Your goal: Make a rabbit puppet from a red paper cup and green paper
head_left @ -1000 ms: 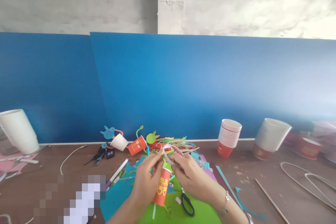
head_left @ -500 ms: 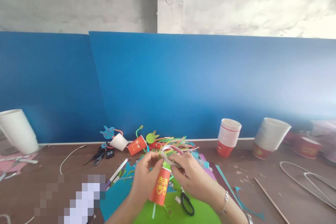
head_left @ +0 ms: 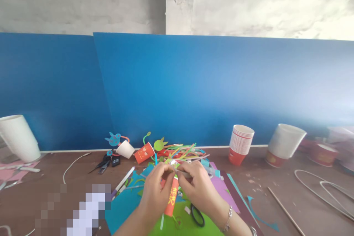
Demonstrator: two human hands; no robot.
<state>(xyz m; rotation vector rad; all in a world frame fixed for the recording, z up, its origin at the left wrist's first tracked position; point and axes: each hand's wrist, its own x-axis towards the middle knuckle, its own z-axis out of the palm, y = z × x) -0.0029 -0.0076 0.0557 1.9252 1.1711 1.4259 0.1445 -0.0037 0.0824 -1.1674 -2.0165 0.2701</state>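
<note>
My left hand [head_left: 157, 184] and my right hand [head_left: 196, 182] meet fingertip to fingertip, both closed in a pinch. Between them is a roll of tape [head_left: 173, 163], pale and ring-shaped, mostly covered by my fingers. My right hand grips the roll, while the left fingertips pinch at its near side, where the tape's end is too small to make out. Just below lies a red paper cup [head_left: 173, 195] with yellow characters, partly behind my left hand. A pale straw [head_left: 162, 222] and a green curled piece [head_left: 177, 221] stick out from its lower end.
Black-handled scissors [head_left: 197, 215] lie on green paper [head_left: 207, 228]. Behind are a pile of colored strips [head_left: 182, 151], a decorated red cup [head_left: 144, 153] and a white cup [head_left: 125, 149]. Stacked cups [head_left: 241, 143] stand right, near a wooden stick [head_left: 284, 210]. A blue panel [head_left: 177, 88] closes the back.
Both hands have drawn together at the fingertips. The tape roll has tilted and dropped lower between them, so less of its ring shows. More of the cup is covered by my left hand.
</note>
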